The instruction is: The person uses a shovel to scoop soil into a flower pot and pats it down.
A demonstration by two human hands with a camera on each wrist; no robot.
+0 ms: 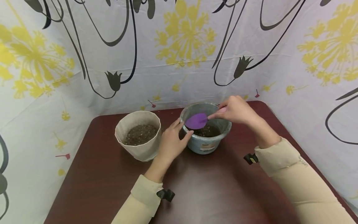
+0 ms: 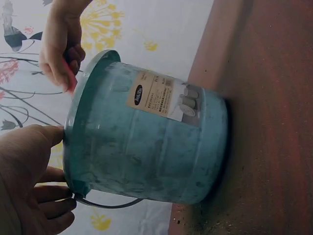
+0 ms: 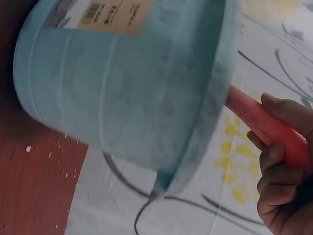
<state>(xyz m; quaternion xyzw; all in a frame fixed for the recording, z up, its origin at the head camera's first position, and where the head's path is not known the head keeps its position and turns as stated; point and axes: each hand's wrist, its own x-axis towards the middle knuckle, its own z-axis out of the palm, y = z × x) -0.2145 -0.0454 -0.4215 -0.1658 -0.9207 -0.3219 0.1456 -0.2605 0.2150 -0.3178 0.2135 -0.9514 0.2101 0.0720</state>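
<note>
A blue-green bucket (image 1: 205,146) with a paper label and dark soil inside stands on the table. My left hand (image 1: 172,141) holds its rim at the left front, thumb and fingers spread along the edge. My right hand (image 1: 237,109) grips the pink handle (image 3: 264,122) of a small trowel above the bucket's right side. The trowel's purple blade (image 1: 197,120) is tilted inside the bucket opening, over the soil; whether it carries any soil I cannot tell. Left of the bucket stands a cream plant pot (image 1: 142,152) partly filled with dark, speckled soil.
The dark red-brown table (image 1: 195,186) reaches back to a white patterned cloth (image 1: 179,81) that hangs behind and at both sides. Loose crumbs (image 3: 66,147) lie on the table beside the bucket. A thin bail handle (image 2: 110,205) hangs at the bucket's side.
</note>
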